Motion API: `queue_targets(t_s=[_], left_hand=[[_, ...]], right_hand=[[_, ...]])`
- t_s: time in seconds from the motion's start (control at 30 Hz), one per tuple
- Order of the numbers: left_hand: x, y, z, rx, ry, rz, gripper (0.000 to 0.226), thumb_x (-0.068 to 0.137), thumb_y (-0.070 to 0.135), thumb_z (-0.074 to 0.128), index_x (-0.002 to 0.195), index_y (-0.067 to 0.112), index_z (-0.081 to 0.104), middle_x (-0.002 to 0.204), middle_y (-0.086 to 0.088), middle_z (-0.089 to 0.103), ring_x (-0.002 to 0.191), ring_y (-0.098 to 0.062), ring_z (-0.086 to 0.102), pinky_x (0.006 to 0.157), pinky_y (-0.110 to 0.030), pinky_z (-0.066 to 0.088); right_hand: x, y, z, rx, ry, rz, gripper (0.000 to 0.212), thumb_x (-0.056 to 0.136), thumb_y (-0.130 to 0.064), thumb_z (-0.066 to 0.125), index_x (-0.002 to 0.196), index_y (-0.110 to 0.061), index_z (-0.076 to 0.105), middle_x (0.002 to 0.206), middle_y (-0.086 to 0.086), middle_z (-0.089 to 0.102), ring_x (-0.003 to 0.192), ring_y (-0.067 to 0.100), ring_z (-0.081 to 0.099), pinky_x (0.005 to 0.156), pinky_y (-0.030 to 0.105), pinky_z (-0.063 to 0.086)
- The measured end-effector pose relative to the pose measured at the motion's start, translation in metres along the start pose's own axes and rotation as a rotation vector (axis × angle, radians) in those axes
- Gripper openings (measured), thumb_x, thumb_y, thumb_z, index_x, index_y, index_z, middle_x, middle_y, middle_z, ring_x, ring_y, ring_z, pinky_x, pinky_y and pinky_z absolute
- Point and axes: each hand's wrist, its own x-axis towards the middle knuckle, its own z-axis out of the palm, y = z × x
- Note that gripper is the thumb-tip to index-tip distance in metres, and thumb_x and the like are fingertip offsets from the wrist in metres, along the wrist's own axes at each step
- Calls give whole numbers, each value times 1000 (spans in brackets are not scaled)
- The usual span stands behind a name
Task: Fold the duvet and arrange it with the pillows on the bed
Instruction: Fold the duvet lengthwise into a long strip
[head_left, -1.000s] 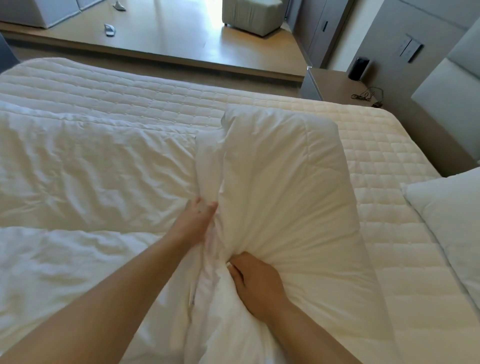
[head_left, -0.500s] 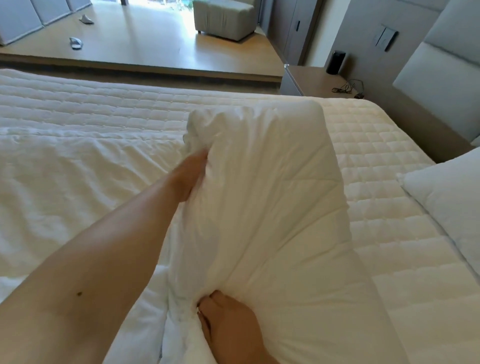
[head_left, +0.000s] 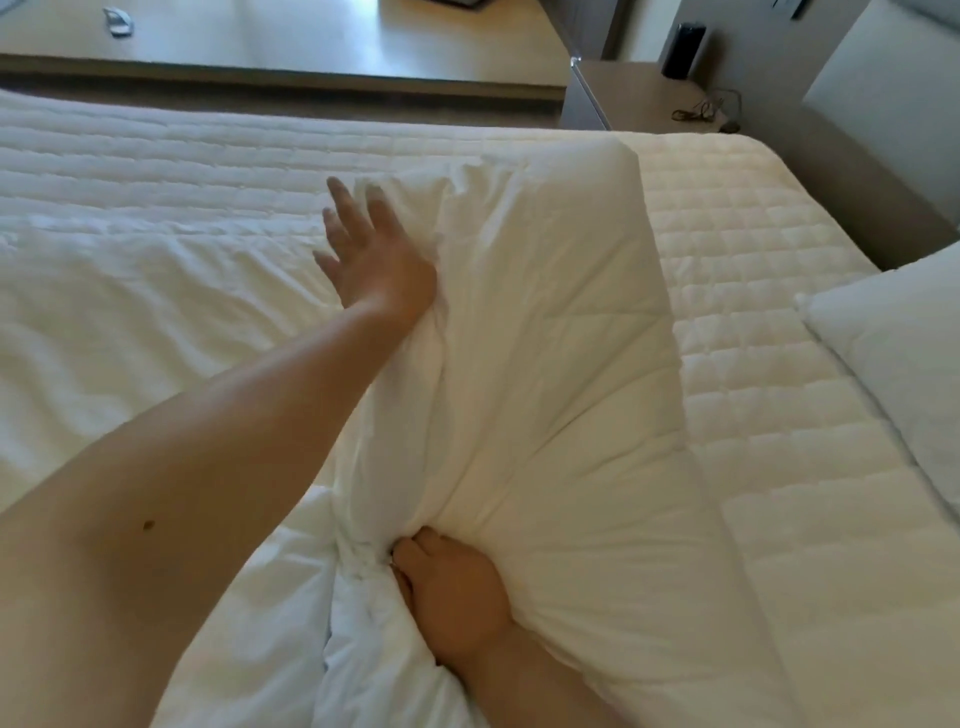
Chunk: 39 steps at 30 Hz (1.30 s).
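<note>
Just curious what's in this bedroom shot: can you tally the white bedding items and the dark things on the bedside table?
White duvet: 1
White pillow: 1
Quilted mattress cover: 1
Dark cylinder on the bedside table: 1
Dark cable on the bedside table: 1
Total: 5

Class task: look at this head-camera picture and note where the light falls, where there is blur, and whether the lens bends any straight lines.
Head view: warm light falls on the right side of the raised duvet and the quilted mattress; the left of the bed looks cooler and shadowed. The open left hand is slightly blurred at the fingers; the right hand is sharper. The wide lens bows the floor step and mattress seams.
</note>
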Motion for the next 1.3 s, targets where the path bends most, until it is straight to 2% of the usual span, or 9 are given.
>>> queue_targets(t_s=[0.07,0.13,0.2,0.33,0.47,0.67,1.0,1.1,1.3], left_hand=[[-22,9,-3,72,149,403,64,100,45,26,156,28,-3,164,-9,-14,150,-32,-9,119,-56,-4],[-34,2,10,229,-27,659,60,99,58,11,154,40,-4,165,-3,-12,150,-30,-16,116,-60,-11],[-26,-21,29,358,-229,602,61,94,67,5,151,47,-5,165,3,-12,149,-28,-20,113,-63,-14],[0,-64,61,393,-298,412,63,92,69,4,150,48,-10,163,6,-19,148,-24,-23,112,-66,-13],[4,-64,78,401,-341,425,63,93,67,4,150,47,-12,163,6,-20,148,-24,-24,112,-65,-14],[7,-73,72,405,-416,432,62,96,63,6,151,43,-14,163,6,-19,148,-24,-21,115,-62,-11],[-84,-96,-3,45,-480,464,63,97,63,19,155,38,11,165,4,-4,151,-22,-8,120,-52,0],[-109,-113,5,210,-387,591,65,96,66,18,153,42,0,165,3,-10,150,-25,-14,118,-57,-4],[-98,-123,5,456,-419,334,60,101,54,17,155,36,0,164,5,-12,150,-33,-12,112,-67,-10]], right_hand=[[-1,-6,-2,-6,-12,36,9,89,-35,50,85,-28,52,75,-6,59,56,13,56,45,24,40],[2,-8,-7,-11,1,59,10,89,-37,49,84,-28,51,75,-7,59,56,13,56,46,23,38],[5,-15,-23,61,-70,92,24,93,-45,40,89,-26,52,85,-3,61,69,17,59,57,24,39],[-20,-47,-40,151,-197,42,66,83,-77,19,129,-38,46,135,-9,53,121,11,50,102,30,41],[-55,-63,2,-37,-65,-46,36,89,-54,42,120,-42,56,127,-6,64,116,19,61,90,44,53],[-38,-53,38,-222,-277,-24,77,75,-67,47,142,-32,39,155,9,29,142,33,27,108,55,17],[-47,-61,39,-238,-149,-10,69,87,-60,47,144,-22,42,154,14,29,144,35,19,112,59,20],[-49,-68,38,-288,-202,17,70,89,-60,43,147,-20,37,155,14,26,145,35,18,113,58,16],[-60,-76,33,-275,-272,35,73,90,-63,32,149,-19,29,158,11,21,145,33,14,111,54,6]])
